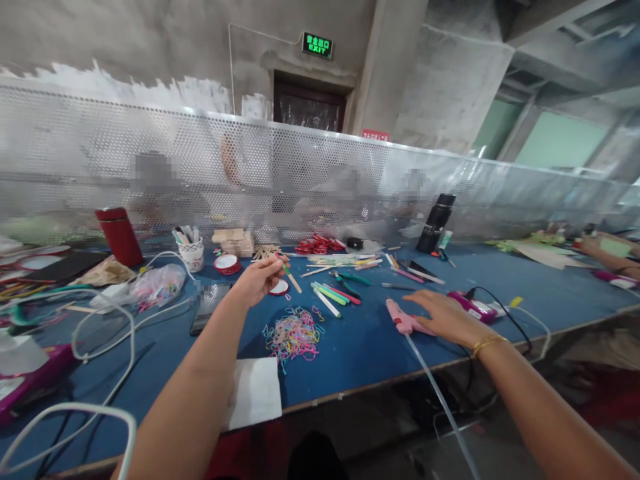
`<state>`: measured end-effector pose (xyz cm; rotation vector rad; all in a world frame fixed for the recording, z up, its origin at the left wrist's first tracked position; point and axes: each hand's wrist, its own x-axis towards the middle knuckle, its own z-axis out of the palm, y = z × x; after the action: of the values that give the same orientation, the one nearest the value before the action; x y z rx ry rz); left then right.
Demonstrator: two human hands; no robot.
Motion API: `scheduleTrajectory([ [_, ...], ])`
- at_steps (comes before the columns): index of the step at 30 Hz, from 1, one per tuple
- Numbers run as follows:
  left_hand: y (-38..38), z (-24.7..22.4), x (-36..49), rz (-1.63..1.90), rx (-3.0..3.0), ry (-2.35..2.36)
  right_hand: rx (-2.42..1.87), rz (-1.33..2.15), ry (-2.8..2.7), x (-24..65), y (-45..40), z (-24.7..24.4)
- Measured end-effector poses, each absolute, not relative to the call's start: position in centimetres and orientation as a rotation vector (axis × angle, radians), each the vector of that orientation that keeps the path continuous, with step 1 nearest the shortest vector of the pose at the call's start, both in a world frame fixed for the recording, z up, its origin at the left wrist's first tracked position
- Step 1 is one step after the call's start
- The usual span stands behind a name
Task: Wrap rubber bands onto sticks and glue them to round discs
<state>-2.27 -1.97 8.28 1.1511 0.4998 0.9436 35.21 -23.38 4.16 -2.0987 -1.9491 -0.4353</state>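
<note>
My left hand (259,279) is closed in a pinch on a wooden craft stick (293,279) with green and red colouring at its upper end. Over the handle of a pink glue gun (401,318) hovers my right hand (440,315), its fingers stretched out; whether the thumb touches the handle I cannot tell. A long clear glue stick (440,393) runs from the gun past the table's front edge. Between the hands lies a loose pile of small coloured plastic clips or loops (294,335). Several markers (333,295) lie behind it, beside green-handled pliers (349,283).
On the blue table (350,357) stand a red bottle (119,237), a black thermos (436,225) and a pen cup (191,253). White cables (131,333) loop at left. A purple power strip (473,307) lies at right. Behind runs a perforated metal screen (250,173). Another person's arm (607,253) shows far right.
</note>
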Motion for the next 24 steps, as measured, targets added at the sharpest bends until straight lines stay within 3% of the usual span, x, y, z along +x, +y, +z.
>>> scheduleTrajectory([
  [10,-0.9,8.3,-2.8,1.117,1.062,0.505,-1.827,-0.37,-2.074,26.7,-18.8,7.3],
  [24,-0.6,8.8,-2.4,1.21,1.036,0.493,-2.031,-0.496,-1.779,30.8,-21.2,5.7],
])
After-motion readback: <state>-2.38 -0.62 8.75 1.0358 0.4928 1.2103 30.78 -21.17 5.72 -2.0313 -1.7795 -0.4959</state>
